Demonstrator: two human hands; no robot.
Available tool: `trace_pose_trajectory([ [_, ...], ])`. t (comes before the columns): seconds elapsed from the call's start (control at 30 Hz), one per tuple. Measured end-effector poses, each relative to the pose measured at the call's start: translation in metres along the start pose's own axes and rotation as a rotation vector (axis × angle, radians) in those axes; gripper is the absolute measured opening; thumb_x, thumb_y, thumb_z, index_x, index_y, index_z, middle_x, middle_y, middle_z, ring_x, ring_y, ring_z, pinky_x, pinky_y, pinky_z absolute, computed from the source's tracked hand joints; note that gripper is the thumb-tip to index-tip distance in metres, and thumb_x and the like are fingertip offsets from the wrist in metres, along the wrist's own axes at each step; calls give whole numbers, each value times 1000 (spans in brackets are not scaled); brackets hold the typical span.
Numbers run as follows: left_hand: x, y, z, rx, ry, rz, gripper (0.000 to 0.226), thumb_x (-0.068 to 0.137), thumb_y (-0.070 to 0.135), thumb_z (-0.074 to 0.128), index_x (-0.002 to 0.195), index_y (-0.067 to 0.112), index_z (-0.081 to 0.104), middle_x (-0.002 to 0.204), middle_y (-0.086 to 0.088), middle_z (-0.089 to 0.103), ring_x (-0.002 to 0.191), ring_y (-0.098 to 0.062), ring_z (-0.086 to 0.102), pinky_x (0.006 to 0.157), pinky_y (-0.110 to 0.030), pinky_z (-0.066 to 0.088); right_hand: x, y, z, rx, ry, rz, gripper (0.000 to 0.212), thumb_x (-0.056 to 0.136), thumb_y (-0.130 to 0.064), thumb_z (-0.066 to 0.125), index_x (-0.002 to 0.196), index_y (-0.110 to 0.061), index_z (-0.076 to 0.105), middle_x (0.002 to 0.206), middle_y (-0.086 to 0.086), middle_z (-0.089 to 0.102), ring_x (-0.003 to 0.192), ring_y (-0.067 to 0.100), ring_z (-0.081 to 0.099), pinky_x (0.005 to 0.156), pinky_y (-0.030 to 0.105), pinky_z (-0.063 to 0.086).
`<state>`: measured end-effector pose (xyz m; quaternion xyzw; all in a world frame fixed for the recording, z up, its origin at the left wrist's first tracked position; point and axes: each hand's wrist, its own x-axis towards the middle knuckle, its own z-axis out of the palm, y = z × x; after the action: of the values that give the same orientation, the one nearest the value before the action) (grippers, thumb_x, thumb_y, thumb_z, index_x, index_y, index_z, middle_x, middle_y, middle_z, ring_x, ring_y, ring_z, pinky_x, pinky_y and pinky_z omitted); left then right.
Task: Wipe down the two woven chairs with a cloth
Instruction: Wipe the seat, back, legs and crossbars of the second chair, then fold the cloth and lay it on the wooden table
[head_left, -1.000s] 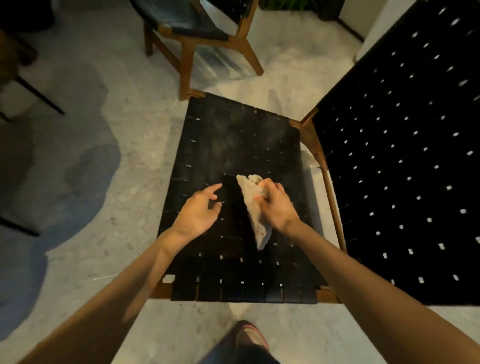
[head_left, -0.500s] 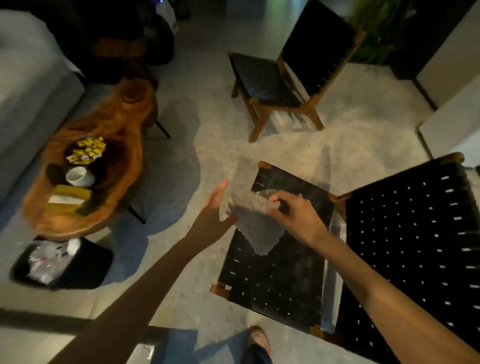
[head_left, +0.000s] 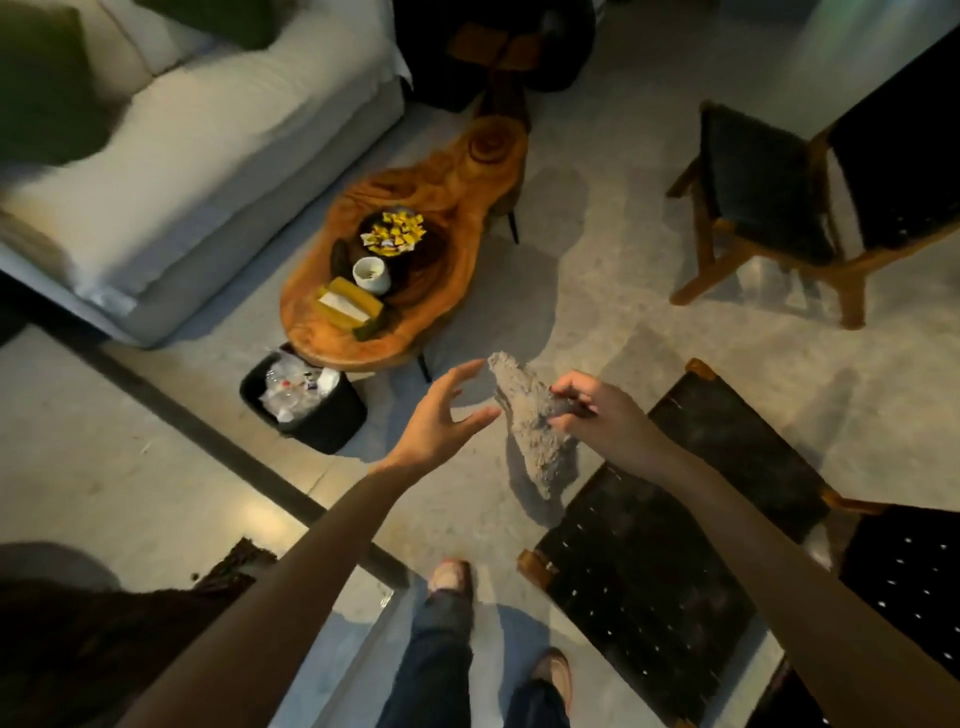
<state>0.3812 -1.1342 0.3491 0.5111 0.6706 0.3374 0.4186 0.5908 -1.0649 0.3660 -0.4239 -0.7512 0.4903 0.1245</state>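
Cloth (head_left: 535, 431), grey, fuzzy and crumpled, hung in the air above the floor (head_left: 623, 270), just beside the near woven chair (head_left: 675, 525), tapering to a point below. The right hand (head_left: 608, 415) pinched its upper part with curled fingers. The left hand (head_left: 441, 421) hovered near it, fingers spread. The far woven chair (head_left: 763, 182) stood well apart.

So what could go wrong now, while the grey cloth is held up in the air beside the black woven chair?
1. Only the right hand grips the crumpled grey cloth, which hangs over bare floor, beside the near chair's black woven seat; the open left hand holds nothing. A slip could drop it and dirty it.
2. Shaking it here might send dust toward the white cup on the low wooden table.
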Motion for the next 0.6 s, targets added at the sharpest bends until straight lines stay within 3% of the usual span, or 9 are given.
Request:
trace_pose_trajectory([
  [0.13,17,-20,-45,9,79,-4,36,87,20,65,122,10,59,126,-4,54,119,-19,50,104,-42,42,47,-20,29,45,-64,-22,25,87,-6,64,89,-30,57,86,-17,64,86,-2,60,73,14,48],
  [0.23,32,-31,-86,50,117,19,23,87,20,65,106,8,68,107,-8,67,101,-21,61,91,-47,49,78,-37,45,47,-35,-22,28,86,-6,66,88,-32,56,87,-15,64,85,-3,60,75,15,48],
  [0.3,43,-38,-109,138,150,82,18,86,17,66,102,10,72,101,-6,70,90,-18,64,83,-37,54,96,-45,52,17,-23,-29,25,84,-11,68,91,-29,52,88,-11,62,83,3,60,75,24,50],
  [0.4,61,-38,-136,228,197,205,17,83,9,69,99,12,74,98,-3,67,85,-12,60,74,-11,50,118,-64,59,39,-46,-3,44,82,-13,71,105,-35,40,94,-3,63,82,11,66,75,36,57],
  [0.5,76,-33,-154,180,201,220,16,84,8,69,98,12,74,95,1,69,84,-3,60,75,-8,47,140,-83,60,103,-105,-49,69,81,-14,69,126,-52,33,90,0,67,86,9,67,78,23,55],
  [0.53,81,-31,-158,166,205,199,14,84,8,69,96,12,74,93,3,68,81,2,58,74,-5,45,148,-87,58,88,-128,-70,69,82,-16,68,128,-55,34,88,-3,67,87,6,67,79,17,53],
  [0.6,91,-25,-163,121,195,185,11,84,10,69,91,17,72,86,12,66,74,6,58,70,-6,44,163,-94,53,23,-150,-84,56,84,-19,66,122,-53,44,86,-9,67,88,3,65,83,19,53],
])
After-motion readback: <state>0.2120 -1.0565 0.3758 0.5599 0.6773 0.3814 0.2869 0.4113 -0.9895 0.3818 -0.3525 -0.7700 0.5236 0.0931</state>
